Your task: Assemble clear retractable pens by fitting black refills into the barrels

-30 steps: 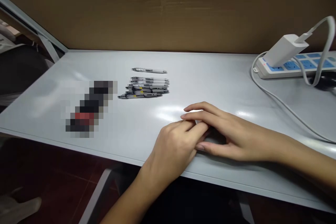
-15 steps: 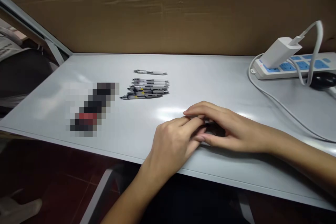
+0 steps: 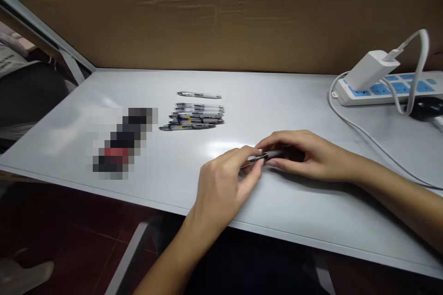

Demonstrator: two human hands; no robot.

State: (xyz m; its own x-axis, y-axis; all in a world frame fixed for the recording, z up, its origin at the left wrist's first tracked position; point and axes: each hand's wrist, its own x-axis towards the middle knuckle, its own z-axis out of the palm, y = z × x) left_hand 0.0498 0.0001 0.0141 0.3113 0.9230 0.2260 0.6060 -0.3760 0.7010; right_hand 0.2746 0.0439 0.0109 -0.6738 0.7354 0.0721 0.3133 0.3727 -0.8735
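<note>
Both hands meet near the front middle of the pale grey table (image 3: 311, 221). My left hand (image 3: 223, 184) pinches one end of a thin dark pen (image 3: 265, 156) between thumb and fingers. My right hand (image 3: 304, 154) curls over the pen's other end, fingers closed around it. Most of the pen is hidden under the fingers. Further back lies a row of several grey and white pens (image 3: 195, 117), with one single pen (image 3: 199, 95) apart behind them.
A blurred black and red object (image 3: 119, 143) lies at the left. At the back right sits a white power strip (image 3: 384, 90) with a white charger (image 3: 370, 69) plugged in; its cable (image 3: 367, 136) trails across the table. A brown board stands behind.
The hands lay overlapped with flat fingers; now they have drawn slightly apart and closed on a dark pen, which shows between them. The view shifted a little.
</note>
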